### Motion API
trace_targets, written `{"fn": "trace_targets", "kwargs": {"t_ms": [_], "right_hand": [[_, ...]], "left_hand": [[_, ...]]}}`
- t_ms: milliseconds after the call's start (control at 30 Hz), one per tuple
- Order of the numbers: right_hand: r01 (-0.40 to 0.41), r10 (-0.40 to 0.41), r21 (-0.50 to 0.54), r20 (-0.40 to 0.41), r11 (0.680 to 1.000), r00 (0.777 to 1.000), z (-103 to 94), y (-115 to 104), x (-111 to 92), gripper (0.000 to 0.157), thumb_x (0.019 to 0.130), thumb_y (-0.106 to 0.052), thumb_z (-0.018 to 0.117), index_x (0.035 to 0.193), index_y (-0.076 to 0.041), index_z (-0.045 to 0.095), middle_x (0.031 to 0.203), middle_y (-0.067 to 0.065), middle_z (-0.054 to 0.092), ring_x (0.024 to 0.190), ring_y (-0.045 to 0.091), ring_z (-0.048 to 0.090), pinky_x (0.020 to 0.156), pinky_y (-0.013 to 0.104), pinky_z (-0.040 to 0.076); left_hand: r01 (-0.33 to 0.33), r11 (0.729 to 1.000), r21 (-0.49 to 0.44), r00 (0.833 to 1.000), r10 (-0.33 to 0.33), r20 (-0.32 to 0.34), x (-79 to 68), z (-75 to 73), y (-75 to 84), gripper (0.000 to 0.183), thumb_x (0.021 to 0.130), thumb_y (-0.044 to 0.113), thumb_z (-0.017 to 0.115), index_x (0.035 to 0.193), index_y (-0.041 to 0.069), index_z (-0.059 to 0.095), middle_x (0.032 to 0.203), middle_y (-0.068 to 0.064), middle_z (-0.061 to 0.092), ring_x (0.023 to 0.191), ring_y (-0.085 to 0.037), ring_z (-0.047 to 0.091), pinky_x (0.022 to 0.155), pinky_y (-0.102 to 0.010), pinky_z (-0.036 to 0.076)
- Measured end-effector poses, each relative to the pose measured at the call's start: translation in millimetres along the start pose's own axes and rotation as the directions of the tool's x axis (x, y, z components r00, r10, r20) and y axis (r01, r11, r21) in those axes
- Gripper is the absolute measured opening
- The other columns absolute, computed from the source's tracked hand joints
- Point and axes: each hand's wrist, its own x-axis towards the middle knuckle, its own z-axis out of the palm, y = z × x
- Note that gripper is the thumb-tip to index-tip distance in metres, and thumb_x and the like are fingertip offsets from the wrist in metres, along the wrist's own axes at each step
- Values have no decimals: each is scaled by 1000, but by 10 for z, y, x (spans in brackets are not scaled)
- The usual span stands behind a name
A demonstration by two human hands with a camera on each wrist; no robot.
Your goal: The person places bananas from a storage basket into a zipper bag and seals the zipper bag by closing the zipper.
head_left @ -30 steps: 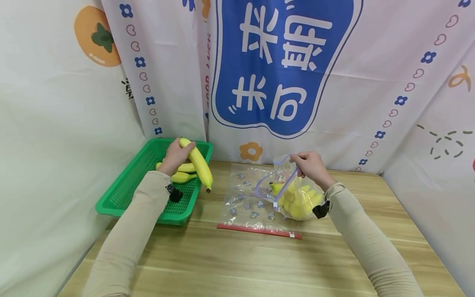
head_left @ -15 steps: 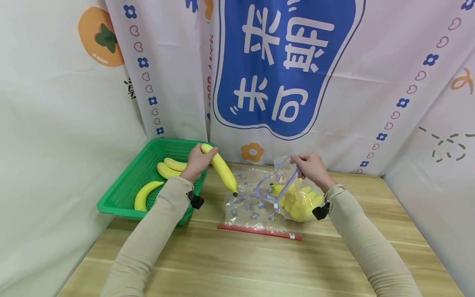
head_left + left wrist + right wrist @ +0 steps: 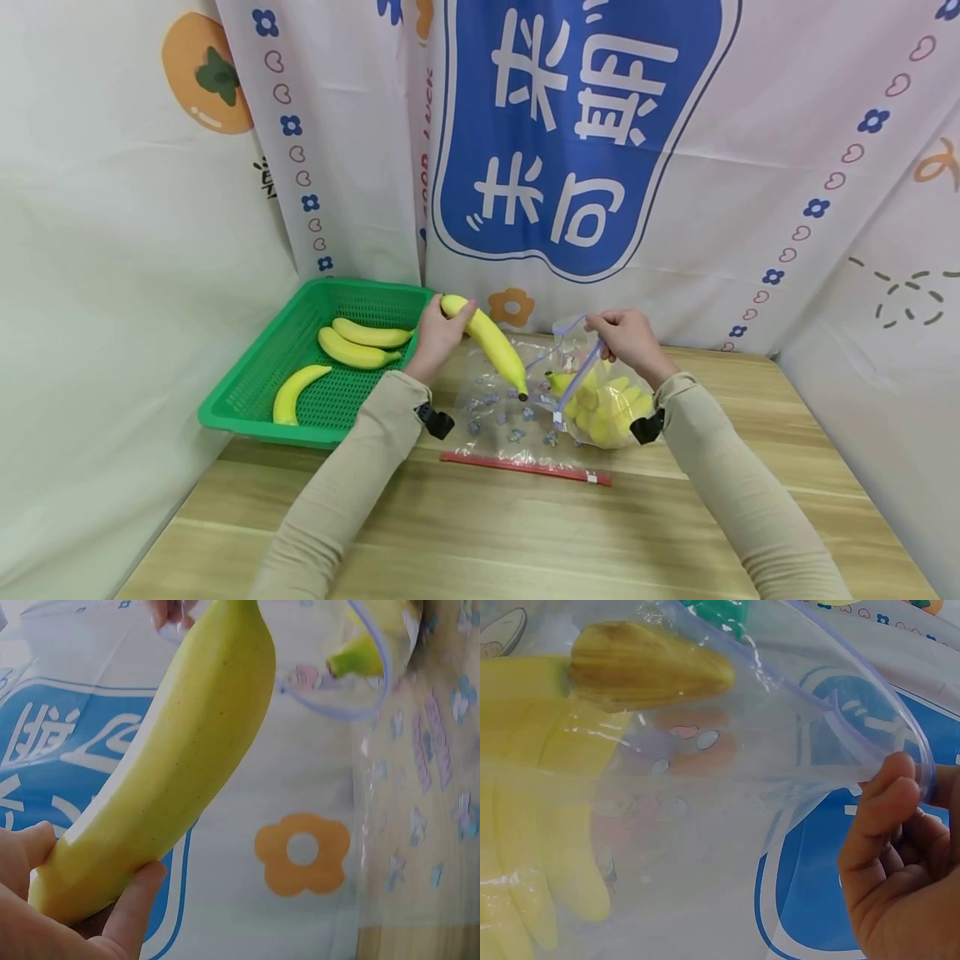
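My left hand [image 3: 442, 333] grips one end of a yellow banana [image 3: 491, 346] and holds it above the table, its dark tip slanting down toward the mouth of a clear zip bag [image 3: 573, 379]. In the left wrist view the fingers and thumb wrap the banana's [image 3: 172, 757] lower end. My right hand [image 3: 628, 340] pinches the bag's purple-edged rim at the upper corner, and the mouth gapes toward the left. Inside the bag lies a bunch of bananas [image 3: 607, 408]; the right wrist view shows its stem [image 3: 645, 667] through the plastic.
A green basket [image 3: 247, 429] at the left holds three loose bananas [image 3: 352, 348]. Flat on the wooden table [image 3: 487, 533] lies another clear printed bag [image 3: 495, 437] with a red zip [image 3: 517, 468], partly under the purple-edged one. A printed cloth [image 3: 675, 275] hangs behind.
My left hand has carried the banana rightward, out from over the basket to beside the bag's mouth. The right hand keeps its hold on the bag's rim in the same place.
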Motion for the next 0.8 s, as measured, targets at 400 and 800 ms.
{"fn": "trace_targets", "kwargs": {"t_ms": [400, 800], "right_hand": [[-12, 12, -15, -11, 1000, 1000, 35, 14, 24, 32, 87, -33, 53, 87, -4, 67, 50, 9, 52, 43, 16, 48, 43, 31, 46], [-35, 35, -51, -11, 998, 999, 57, -43, 8, 31, 87, -33, 52, 87, -6, 67, 53, 10, 54, 44, 17, 49, 44, 31, 46]], "left_hand": [[-25, 989, -143, 996, 12, -91, -137, 280, -116, 43, 76, 26, 69, 104, 2, 45, 95, -13, 50, 77, -22, 54, 65, -33, 51], [-23, 990, -139, 993, 7, -116, -181, 413, -164, 42, 77, 31, 67, 102, 6, 43, 94, -9, 50, 78, -19, 54, 62, -24, 50]]}}
